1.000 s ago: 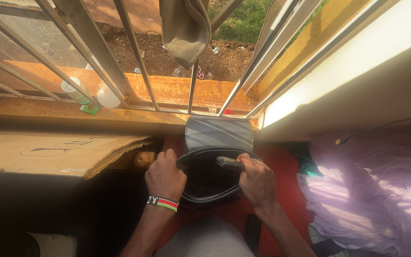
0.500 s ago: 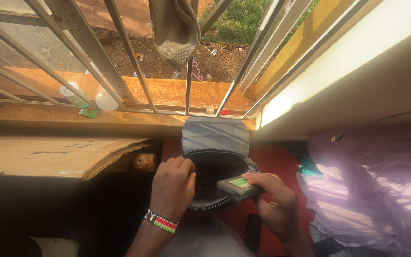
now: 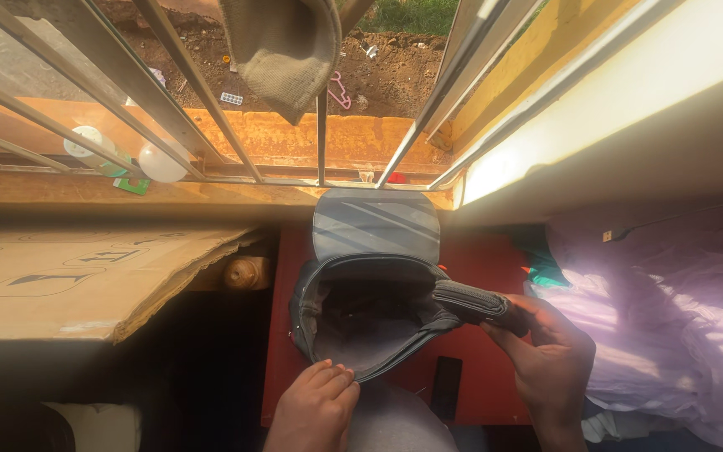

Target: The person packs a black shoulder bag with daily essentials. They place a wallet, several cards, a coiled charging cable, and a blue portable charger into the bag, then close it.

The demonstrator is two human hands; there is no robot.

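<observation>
Gaping wide, the grey bag (image 3: 370, 310) shows a dark, creased lining.

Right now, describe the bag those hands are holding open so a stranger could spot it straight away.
Start at the barred window and drop below its orange sill to the red surface. There sits a dark grey bag, its flap thrown back toward the window and its mouth gaping. The left hand and right hand grip its rim; unlike the flat cardboard and lilac cloth flanking it, it is hollow.
</observation>
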